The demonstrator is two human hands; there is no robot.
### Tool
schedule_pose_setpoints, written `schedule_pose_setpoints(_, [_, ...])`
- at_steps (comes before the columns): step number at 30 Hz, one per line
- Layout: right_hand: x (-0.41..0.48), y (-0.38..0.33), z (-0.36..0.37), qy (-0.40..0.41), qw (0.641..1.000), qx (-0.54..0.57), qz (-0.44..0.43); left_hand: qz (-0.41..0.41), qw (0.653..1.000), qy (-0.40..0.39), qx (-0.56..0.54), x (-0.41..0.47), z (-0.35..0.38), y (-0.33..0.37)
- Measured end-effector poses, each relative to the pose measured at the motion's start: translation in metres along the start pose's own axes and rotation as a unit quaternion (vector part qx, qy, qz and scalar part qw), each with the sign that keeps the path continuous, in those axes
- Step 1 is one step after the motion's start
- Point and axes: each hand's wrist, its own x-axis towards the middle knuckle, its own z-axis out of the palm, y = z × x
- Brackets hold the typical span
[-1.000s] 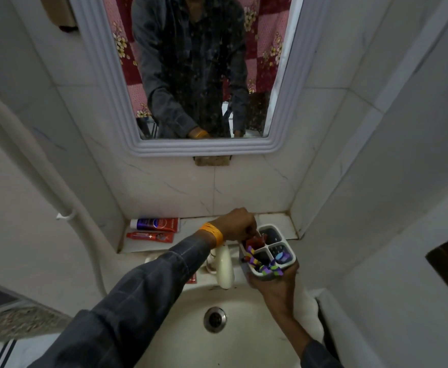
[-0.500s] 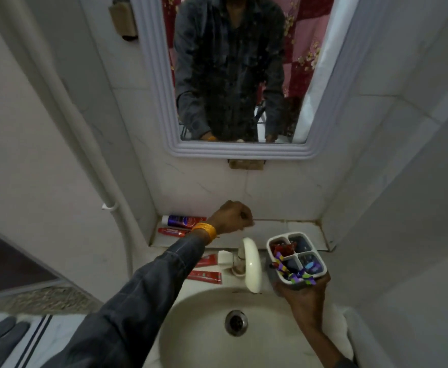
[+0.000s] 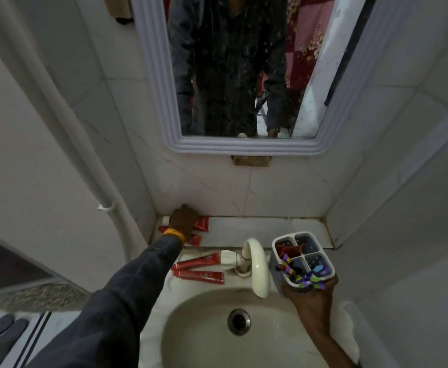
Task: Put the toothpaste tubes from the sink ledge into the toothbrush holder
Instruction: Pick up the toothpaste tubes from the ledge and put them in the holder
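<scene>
My left hand (image 3: 183,220) lies over the toothpaste tubes at the left end of the sink ledge (image 3: 257,229). The red end of one ledge tube (image 3: 203,223) pokes out to the right of the hand, and a smaller red tube (image 3: 195,239) shows below it. The fingers are hidden, so I cannot tell whether they grip. Two more red tubes, an upper tube (image 3: 196,262) and a lower tube (image 3: 199,274), lie on the sink rim left of the tap. My right hand (image 3: 310,301) holds the white four-compartment toothbrush holder (image 3: 276,243) upright over the sink's right side, with brushes and something red inside.
A cream tap (image 3: 256,264) curves over the basin (image 3: 204,328) between my two hands. A framed mirror (image 3: 244,75) hangs on the tiled wall above the ledge. A white pipe (image 3: 85,155) runs down the left wall. Walls close in on both sides.
My left hand left the holder and travelled left along the ledge onto the tubes in the corner. My right hand kept hold of the holder. The view shifted left.
</scene>
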Motion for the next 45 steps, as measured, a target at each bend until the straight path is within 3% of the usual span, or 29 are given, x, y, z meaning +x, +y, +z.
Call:
schedule_pose_setpoints(7, [0.003, 0.012, -0.006, 0.008, 1.000, -0.020, 0.007, 0.020, 0.998, 0.009, -0.052, -0.005, -0.016, 0.006])
schedule_pose_setpoints(14, [0.000, 0.000, -0.002, 0.008, 1.000, -0.003, 0.001, 0.118, 0.986, 0.113, -0.045, -0.012, -0.047, 0.032])
schedule_pose_setpoints(17, [-0.003, -0.007, 0.000, -0.001, 1.000, 0.003, -0.005, 0.125, 0.973, 0.166, -0.100, -0.019, -0.071, 0.050])
schedule_pose_setpoints(20, [-0.001, -0.002, -0.003, -0.003, 1.000, -0.004, -0.002, 0.122, 0.949, 0.197, -0.213, -0.030, -0.088, 0.074])
schedule_pose_setpoints(24, [0.002, 0.011, -0.011, -0.006, 1.000, -0.020, 0.008, 0.179, 0.889, 0.238, -0.347, -0.053, -0.093, 0.119])
schedule_pose_setpoints(29, [0.011, 0.011, -0.014, -0.039, 0.999, -0.016, -0.002, 0.262, 0.853, 0.140, -0.428, -0.071, -0.100, 0.179])
schedule_pose_setpoints(35, [0.004, -0.009, -0.019, -0.006, 0.998, -0.022, -0.060, 0.297, 0.898, 0.095, -0.311, -0.067, -0.073, 0.229])
schedule_pose_setpoints(38, [0.004, -0.006, -0.016, -0.011, 0.999, -0.031, -0.034, 0.332, 0.918, 0.093, -0.196, -0.061, -0.063, 0.231])
schedule_pose_setpoints(42, [0.007, 0.002, -0.017, -0.031, 0.998, -0.053, -0.003, 0.334, 0.932, -0.025, -0.141, -0.053, -0.050, 0.225])
schedule_pose_setpoints(45, [0.005, 0.010, -0.018, -0.040, 0.999, -0.028, 0.020, 0.333, 0.926, -0.078, -0.160, -0.052, -0.056, 0.222])
